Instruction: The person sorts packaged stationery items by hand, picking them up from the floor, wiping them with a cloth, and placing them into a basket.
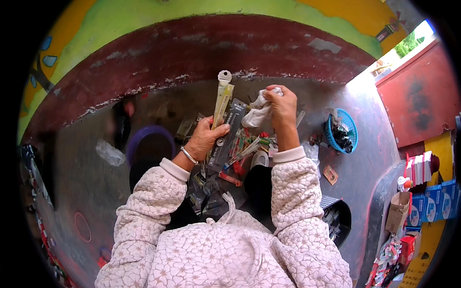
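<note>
My left hand (pixel 204 140) is closed around several long, narrow packs. One is a pale yellow pack (pixel 222 103) with a round hanging hole at its top, and beside it leans a dark grey pack (pixel 227 137) with a white round mark. In my right hand (pixel 284 109), a crumpled white cloth (pixel 258 111) is pinched, raised just right of the packs and apart from them. Below both hands, a loose heap of small packages (pixel 252 146) in red, green and clear plastic lies on the floor, partly hidden by my left hand and the packs.
A blue mesh basket (pixel 354 128) with dark scraps stands to the right, past a small reddish card (pixel 330 174). A purple tub (pixel 150 128) and a clear plastic bag (pixel 109 152) are on the left. Lower right sits a black container (pixel 346 218); blue boxes (pixel 434 201) line the right edge.
</note>
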The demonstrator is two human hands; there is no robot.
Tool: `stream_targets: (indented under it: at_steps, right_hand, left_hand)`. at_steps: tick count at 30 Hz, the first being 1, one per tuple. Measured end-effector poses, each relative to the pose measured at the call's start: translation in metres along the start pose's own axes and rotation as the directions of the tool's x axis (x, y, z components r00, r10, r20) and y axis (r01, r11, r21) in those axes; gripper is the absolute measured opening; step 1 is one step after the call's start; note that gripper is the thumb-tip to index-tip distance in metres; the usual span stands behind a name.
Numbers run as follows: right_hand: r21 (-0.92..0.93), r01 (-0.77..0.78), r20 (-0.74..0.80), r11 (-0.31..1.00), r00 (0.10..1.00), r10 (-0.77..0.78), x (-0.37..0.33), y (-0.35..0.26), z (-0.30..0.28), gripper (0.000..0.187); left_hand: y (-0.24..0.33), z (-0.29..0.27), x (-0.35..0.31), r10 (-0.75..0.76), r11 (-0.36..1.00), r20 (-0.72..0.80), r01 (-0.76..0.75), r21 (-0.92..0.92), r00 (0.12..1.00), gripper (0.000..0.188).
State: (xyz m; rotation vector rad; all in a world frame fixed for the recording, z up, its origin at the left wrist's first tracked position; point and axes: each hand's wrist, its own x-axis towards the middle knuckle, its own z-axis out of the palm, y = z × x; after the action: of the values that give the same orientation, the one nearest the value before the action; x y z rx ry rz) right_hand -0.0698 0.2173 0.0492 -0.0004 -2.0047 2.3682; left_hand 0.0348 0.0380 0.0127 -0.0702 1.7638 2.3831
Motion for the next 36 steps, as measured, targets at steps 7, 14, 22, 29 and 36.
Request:
stream_targets:
  at_steps: [7,14,22,29,36]
  right_hand:
    - [-0.330,0.074,0.361,0.941,0.931,0.053,-0.031,-0.010,0.011,0.028]
    - [-0.317,-0.072,0.436,0.946,0.874,0.213,-0.029,-0.009,0.005,0.023]
    - [-0.358,0.055,0.209,0.932,0.978,0.022,-0.016,0.001,-0.007,0.016]
    - [-0.331,0.063,0.182,0.942,0.983,-0.002,-0.014,0.002,-0.009,0.017]
    - [-0.682,0.258,-0.065,0.685,0.911,-0.407,-0.006,-0.006,-0.022,0.020]
  left_hand:
    - [0.001,0.002,0.001,0.017,1.000,-0.023,-0.016,0.027,1.000,0.021]
    - [0.008,-0.001,-0.004,-0.002,0.995,0.084,-0.007,0.101,0.996,0.020]
    - [0.034,0.021,-0.011,-0.319,0.805,0.220,0.386,-0.450,0.922,0.034]
    - [0.014,-0.007,-0.009,-0.203,0.774,0.421,0.408,-0.484,0.884,0.032]
    - [0.011,-0.009,-0.009,-0.256,0.753,0.403,0.442,-0.487,0.879,0.030]
